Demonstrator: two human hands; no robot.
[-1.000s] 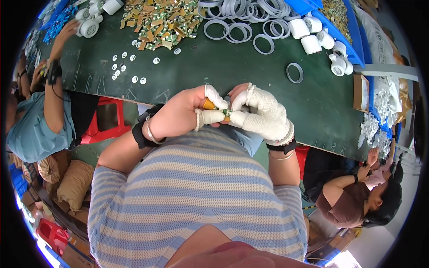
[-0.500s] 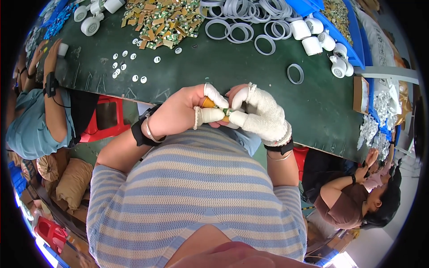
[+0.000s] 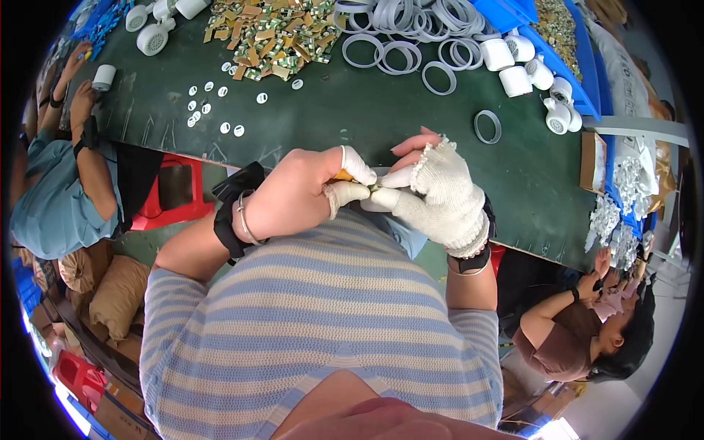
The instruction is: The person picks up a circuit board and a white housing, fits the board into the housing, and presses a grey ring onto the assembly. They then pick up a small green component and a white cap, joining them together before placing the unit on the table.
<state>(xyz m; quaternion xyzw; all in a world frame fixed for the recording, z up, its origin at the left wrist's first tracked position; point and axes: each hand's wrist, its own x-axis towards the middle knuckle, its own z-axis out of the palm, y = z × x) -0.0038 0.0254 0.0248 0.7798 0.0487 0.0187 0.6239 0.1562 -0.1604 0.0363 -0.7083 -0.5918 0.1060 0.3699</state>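
Note:
My left hand [image 3: 297,187], with white covers on the thumb and forefinger, pinches a small green circuit board [image 3: 374,188]. Opposite it, my right hand [image 3: 444,194] wears a white knitted glove with bare fingertips; its thumb and forefinger close on the same board, while other fingers stretch away. Only a sliver of the board shows between the fingertips. An orange-yellow bit [image 3: 342,175] peeks out behind the left fingers; I cannot tell what it is. Under the fingertips a pale grey rounded edge [image 3: 375,205] shows in part. Both hands are at the table's near edge.
The green table [image 3: 330,110] bears a heap of small circuit boards [image 3: 275,37], grey rings [image 3: 400,57], one lone ring [image 3: 487,127], white discs [image 3: 224,127] and white housings [image 3: 515,81]. Blue bins [image 3: 565,66] stand right. Other people [image 3: 73,187] work on both sides.
My right hand has turned and shifted slightly right and down, its outer fingers now extended. The board is more hidden between the fingertips. On the left, a co-worker's hands have moved from a white part.

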